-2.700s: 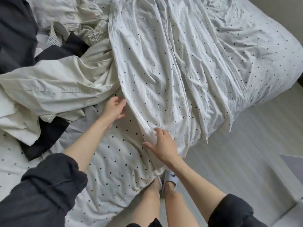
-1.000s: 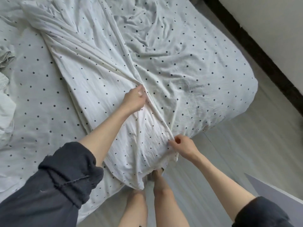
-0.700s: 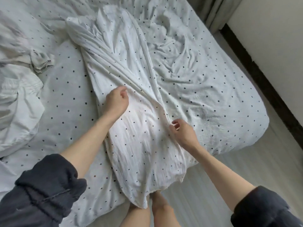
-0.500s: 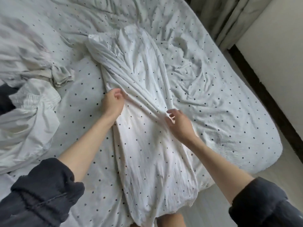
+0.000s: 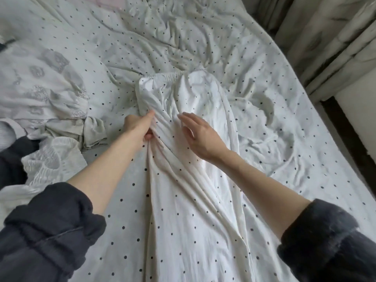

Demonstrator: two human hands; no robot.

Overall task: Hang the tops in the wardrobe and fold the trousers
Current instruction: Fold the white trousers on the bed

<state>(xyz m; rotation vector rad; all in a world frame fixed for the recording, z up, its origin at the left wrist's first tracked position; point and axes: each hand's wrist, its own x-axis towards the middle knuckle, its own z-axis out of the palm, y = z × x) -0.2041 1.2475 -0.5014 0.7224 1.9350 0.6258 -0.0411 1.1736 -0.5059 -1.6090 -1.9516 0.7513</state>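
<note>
White trousers with small black dots [image 5: 195, 200] lie lengthwise on the bed, their elastic waistband [image 5: 168, 75] at the far end and the legs running toward me. My left hand [image 5: 138, 127] grips a bunch of the fabric at the trousers' left edge, a little below the waistband. My right hand [image 5: 200, 135] lies on the cloth just to the right of it, fingers nearly straight, flat on the folds.
The bed's dotted sheet [image 5: 284, 119] is rumpled on the right. A heap of other clothes lies at the left: a pale patterned top [image 5: 40, 86], a white ruffled garment [image 5: 53, 157], something dark [image 5: 10, 159]. Curtains [image 5: 325, 37] hang beyond the bed's right edge.
Both hands have slid up the trousers toward the waistband. My right hand let go of its pinch and now lies flat; my left hand has gathered fabric. The view moved up the bed.
</note>
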